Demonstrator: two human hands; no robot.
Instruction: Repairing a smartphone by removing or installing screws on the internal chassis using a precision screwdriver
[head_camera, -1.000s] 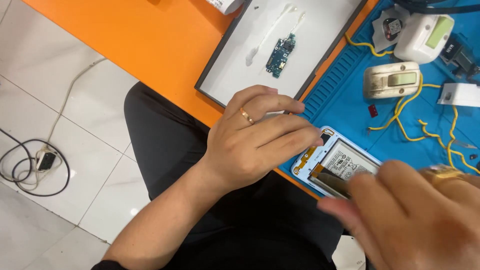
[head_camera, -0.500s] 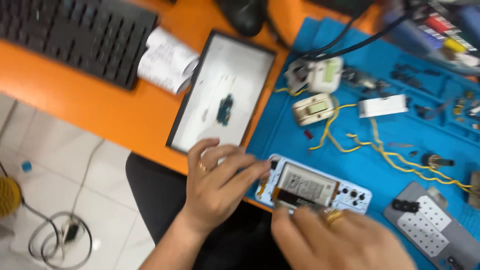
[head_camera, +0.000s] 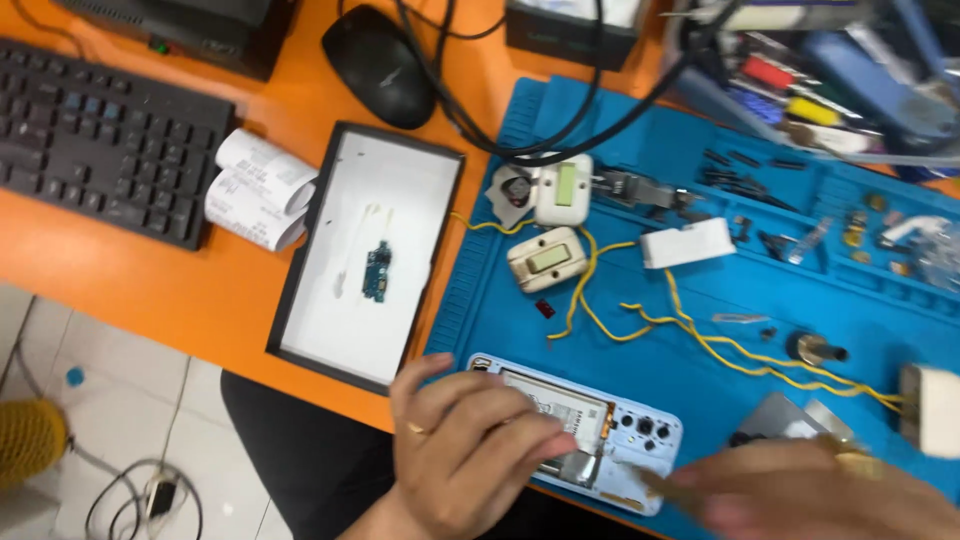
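Hands first, nearest the viewer: the left hand (head_camera: 470, 450), a ring on one finger, lies with loosely curled fingers over the near end of an opened light-blue phone (head_camera: 585, 432), pressing on it rather than closing around anything. The right hand (head_camera: 820, 490) comes in blurred from the right. It seems to pinch a thin tool whose tip points at the phone's camera end, but the blur keeps me from telling how tightly it is closed or what exactly it holds.

The phone lies face down at the near edge of a blue silicone repair mat (head_camera: 700, 330), half under the left hand and just left of the right hand. Its back cover is already off, with the battery and inner frame exposed, so opening looks done, while the inside looks far from finished.

To the left, on the orange surface (head_camera: 200, 290), a shallow black-rimmed white tray (head_camera: 330, 310) holds a small green circuit board (head_camera: 376, 271) well apart from the phone. Farther back on the mat sit two cream plastic boxes (head_camera: 546, 258) trailing yellow wires (head_camera: 690, 330). Beyond lie rolled paper receipts (head_camera: 255, 188), a black keyboard (head_camera: 100, 140) and a black mouse (head_camera: 378, 65).
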